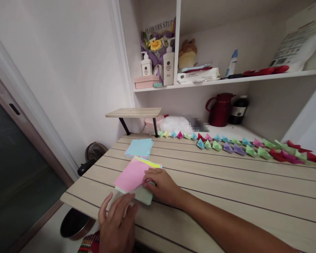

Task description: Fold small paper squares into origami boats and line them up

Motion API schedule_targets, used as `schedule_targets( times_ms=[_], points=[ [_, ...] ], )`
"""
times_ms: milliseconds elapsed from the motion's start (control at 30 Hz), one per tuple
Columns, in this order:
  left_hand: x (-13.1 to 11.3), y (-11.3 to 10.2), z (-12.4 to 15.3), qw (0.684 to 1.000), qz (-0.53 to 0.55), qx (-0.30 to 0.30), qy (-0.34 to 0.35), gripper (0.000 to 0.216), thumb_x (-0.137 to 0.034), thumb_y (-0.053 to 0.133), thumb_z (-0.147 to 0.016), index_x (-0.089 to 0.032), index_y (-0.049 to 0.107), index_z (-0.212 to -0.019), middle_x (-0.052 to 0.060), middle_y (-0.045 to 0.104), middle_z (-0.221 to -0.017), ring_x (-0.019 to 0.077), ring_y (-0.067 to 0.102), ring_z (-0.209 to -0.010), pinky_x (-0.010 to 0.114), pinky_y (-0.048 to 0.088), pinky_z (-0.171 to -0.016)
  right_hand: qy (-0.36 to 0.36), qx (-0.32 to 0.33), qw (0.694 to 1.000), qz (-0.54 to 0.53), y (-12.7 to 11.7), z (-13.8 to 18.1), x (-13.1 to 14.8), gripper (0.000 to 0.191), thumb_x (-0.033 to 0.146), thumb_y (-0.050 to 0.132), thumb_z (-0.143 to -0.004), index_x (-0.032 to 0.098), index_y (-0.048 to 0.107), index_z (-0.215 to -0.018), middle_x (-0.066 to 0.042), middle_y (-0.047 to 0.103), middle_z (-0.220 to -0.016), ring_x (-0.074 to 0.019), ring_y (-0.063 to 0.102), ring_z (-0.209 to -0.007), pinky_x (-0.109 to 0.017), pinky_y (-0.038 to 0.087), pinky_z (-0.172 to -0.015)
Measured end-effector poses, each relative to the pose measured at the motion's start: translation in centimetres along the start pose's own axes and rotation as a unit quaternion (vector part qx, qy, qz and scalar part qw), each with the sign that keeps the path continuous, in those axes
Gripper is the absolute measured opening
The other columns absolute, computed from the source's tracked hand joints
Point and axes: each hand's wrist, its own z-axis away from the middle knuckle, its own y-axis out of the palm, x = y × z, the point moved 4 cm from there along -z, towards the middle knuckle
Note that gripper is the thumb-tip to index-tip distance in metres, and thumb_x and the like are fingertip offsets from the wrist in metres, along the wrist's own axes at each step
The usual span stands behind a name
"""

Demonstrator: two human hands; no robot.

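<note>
A pink sheet of paper (131, 174) tops a stack of coloured square paper on the wooden table, with a yellow edge showing at the back. Below its near side shows a pale green sheet (143, 196). My right hand (160, 184) is closed on the right edge of the pink sheet, fingers above and thumb at the near side. At the near edge of the stack is my left hand (118, 219), slightly blurred, its fingers apart and nothing seen in them. Beyond lies another stack of paper, blue on top (139, 147).
Rows of folded paper pieces (217, 146) line the table's back. A small raised wooden stand (134, 112) is at the back left. Behind are a dark red jug (220, 110) and a dark bottle (239, 110). A dark round bin (75, 225) stands below the left edge.
</note>
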Motion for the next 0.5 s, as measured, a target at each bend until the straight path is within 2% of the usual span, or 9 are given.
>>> schedule_targets(
  times_ms=[33, 100, 200, 233, 267, 367, 500],
  points=[
    [-0.1, -0.2, 0.0, 1.0, 0.004, -0.005, 0.004, 0.028, -0.01, 0.05, -0.084, -0.028, 0.069, -0.094, 0.002, 0.072, -0.106, 0.0166, 0.065, -0.1, 0.047, 0.023, -0.112, 0.02, -0.023, 0.999, -0.033, 0.0, -0.1, -0.2, 0.019, 0.031, 0.053, -0.089, 0.022, 0.069, -0.082, -0.002, 0.071, -0.085, -0.0204, 0.064, -0.09, -0.031, 0.044, -0.088],
    [-0.3, -0.4, -0.1, 1.0, 0.001, -0.005, 0.014, 0.027, -0.011, 0.05, -0.084, -0.028, 0.069, -0.093, 0.001, 0.073, -0.104, 0.0165, 0.065, -0.099, 0.047, 0.02, -0.113, 0.048, -0.09, 0.987, -0.123, -0.8, -0.4, -0.7, 0.025, 0.033, 0.051, -0.09, 0.021, 0.068, -0.076, -0.003, 0.071, -0.088, -0.0201, 0.064, -0.088, -0.03, 0.046, -0.085],
    [-0.8, -0.4, -1.1, 0.999, -0.018, 0.003, 0.029, 0.026, -0.014, 0.05, -0.086, -0.029, 0.069, -0.096, 0.002, 0.073, -0.108, 0.0188, 0.065, -0.104, 0.05, 0.017, -0.114, 0.063, -0.225, 0.944, -0.234, -4.0, -0.6, -1.7, 0.02, 0.038, 0.06, -0.083, 0.02, 0.068, -0.079, -0.006, 0.068, -0.109, -0.023, 0.061, -0.103, -0.031, 0.045, -0.092],
    [-1.0, -0.2, -1.5, 0.999, -0.022, 0.009, 0.035, 0.027, -0.015, 0.051, -0.086, -0.029, 0.069, -0.098, 0.003, 0.072, -0.11, 0.0199, 0.064, -0.108, 0.051, 0.016, -0.115, 0.073, -0.262, 0.931, -0.243, -5.5, -0.4, -2.0, 0.02, 0.039, 0.061, -0.081, 0.02, 0.068, -0.079, -0.007, 0.069, -0.108, -0.0236, 0.061, -0.103, -0.032, 0.044, -0.093],
    [-1.2, 0.0, -2.0, 0.999, -0.027, 0.018, 0.042, 0.027, -0.016, 0.052, -0.086, -0.03, 0.068, -0.101, 0.003, 0.071, -0.114, 0.0212, 0.062, -0.112, 0.053, 0.014, -0.115, 0.082, -0.296, 0.92, -0.245, -7.1, -0.1, -2.4, 0.022, 0.04, 0.062, -0.08, 0.019, 0.067, -0.08, -0.006, 0.07, -0.102, -0.0235, 0.062, -0.098, -0.033, 0.045, -0.09],
    [-1.9, 0.8, -3.5, 0.995, -0.048, 0.059, 0.067, 0.03, -0.022, 0.057, -0.084, -0.03, 0.065, -0.112, 0.006, 0.063, -0.129, 0.0264, 0.052, -0.126, 0.059, 0.009, -0.114, 0.077, -0.337, 0.909, -0.233, -11.9, 2.0, -3.0, 0.027, 0.044, 0.06, -0.082, 0.019, 0.067, -0.086, -0.005, 0.07, -0.091, -0.0217, 0.062, -0.085, -0.031, 0.048, -0.078],
    [-3.2, 2.3, -4.9, 0.982, -0.086, 0.114, 0.122, 0.044, -0.027, 0.061, -0.083, -0.029, 0.056, -0.126, 0.007, 0.053, -0.142, 0.028, 0.042, -0.134, 0.06, 0.002, -0.115, 0.096, -0.382, 0.913, -0.105, -17.3, 7.9, -3.7, 0.025, 0.046, 0.063, -0.081, 0.022, 0.066, -0.085, -0.006, 0.07, -0.099, -0.0251, 0.062, -0.095, -0.039, 0.046, -0.089]
  ],
)
